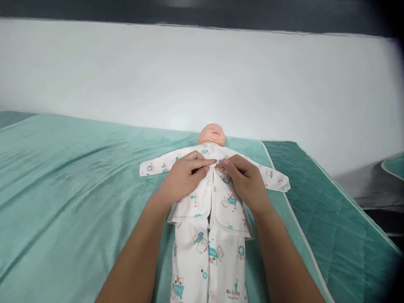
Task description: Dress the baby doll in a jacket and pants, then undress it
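Observation:
A baby doll (212, 134) lies on its back, dressed in a white printed jacket (197, 206) and matching trousers (191, 261). Both sleeves are spread out to the sides. At the chest, my left hand (188, 176) pinches the jacket's front edge by a small button (213, 164). Opposite it, my right hand (244, 179) has thumb and forefinger closed on the other front edge, touching the same spot. Lower down, another button (210, 183) shows on the jacket, where the two front edges hang apart. The fingertips partly cover the upper button.
Under the doll is a light green blanket (78, 202) with soft folds on the left. A darker green quilted mat (318, 202) shows to the right. Behind stands a white wall (189, 75). Part of another green-topped surface (394, 166) appears at the far right.

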Available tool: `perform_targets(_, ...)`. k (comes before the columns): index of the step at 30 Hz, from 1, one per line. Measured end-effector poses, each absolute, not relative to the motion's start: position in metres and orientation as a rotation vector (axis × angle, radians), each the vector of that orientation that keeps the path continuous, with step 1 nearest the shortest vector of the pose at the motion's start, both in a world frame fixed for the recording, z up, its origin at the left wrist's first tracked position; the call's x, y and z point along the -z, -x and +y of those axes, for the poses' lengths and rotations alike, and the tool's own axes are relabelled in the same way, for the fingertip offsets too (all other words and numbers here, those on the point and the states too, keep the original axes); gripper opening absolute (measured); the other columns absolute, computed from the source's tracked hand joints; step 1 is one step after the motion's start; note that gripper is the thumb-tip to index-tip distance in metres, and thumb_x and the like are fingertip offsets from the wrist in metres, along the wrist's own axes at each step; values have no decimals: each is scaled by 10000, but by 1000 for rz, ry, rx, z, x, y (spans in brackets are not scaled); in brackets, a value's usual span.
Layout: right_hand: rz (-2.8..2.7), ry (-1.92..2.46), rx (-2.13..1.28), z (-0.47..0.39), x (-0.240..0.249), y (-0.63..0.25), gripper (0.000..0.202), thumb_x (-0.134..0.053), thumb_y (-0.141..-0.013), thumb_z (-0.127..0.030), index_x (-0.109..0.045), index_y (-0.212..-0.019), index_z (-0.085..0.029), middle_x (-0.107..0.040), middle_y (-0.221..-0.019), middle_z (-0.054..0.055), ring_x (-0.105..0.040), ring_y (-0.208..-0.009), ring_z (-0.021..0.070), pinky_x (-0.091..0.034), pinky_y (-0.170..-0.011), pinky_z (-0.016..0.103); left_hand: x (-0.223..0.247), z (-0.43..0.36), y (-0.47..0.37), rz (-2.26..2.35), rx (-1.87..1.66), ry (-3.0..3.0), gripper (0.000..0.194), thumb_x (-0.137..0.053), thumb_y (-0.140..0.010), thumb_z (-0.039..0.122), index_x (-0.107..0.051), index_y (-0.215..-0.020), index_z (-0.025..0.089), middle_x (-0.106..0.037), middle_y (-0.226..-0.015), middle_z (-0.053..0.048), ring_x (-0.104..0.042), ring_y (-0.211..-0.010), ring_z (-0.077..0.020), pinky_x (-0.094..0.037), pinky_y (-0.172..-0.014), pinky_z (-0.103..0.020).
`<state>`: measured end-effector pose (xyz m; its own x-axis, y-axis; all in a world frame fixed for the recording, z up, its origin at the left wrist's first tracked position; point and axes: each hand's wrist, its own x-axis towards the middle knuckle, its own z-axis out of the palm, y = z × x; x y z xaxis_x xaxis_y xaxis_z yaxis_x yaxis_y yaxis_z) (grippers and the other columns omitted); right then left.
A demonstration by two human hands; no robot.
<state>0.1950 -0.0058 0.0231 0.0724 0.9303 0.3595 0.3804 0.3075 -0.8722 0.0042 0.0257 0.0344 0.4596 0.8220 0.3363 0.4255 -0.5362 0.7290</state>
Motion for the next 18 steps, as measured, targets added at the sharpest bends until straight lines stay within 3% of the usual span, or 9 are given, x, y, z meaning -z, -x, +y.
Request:
perform_targets(6,-1353,1322,-650,-5,-20,-193,345,-556,-942,-452,-737,-774,-211,-495,-613,-38,-484,-634,131,-360,-645,291,-36,22,-5,1043,-848,-2267,389,-434,-985,217,-663,-1263,364,-551,-898,0,-557,-811,-130,-465,-745,-296)
perform_targets(14,-1416,1337,-557,-9,-25,-191,350,-535,-953,-426,-689,-729,-205,-542,-656,-21,-497,-656,137,-363,-650,291,-37,23,-5,1043,-889,-2199,368,-435,-978,243,-672,-1244,333,-594,-951,-7,-560,-841,-141,-451,-785,-308)
perform_targets(18,-1654,1438,-537,-22,-43,-193,405,-511,-960,-437,-557,-629,-208,-494,-582,-27,-441,-587,132,-324,-579,290,-46,23,4,1030,-864,-2028,235,-532,-938,336,-702,-1075,250,-597,-861,-7,-504,-739,-137,-416,-680,-284)
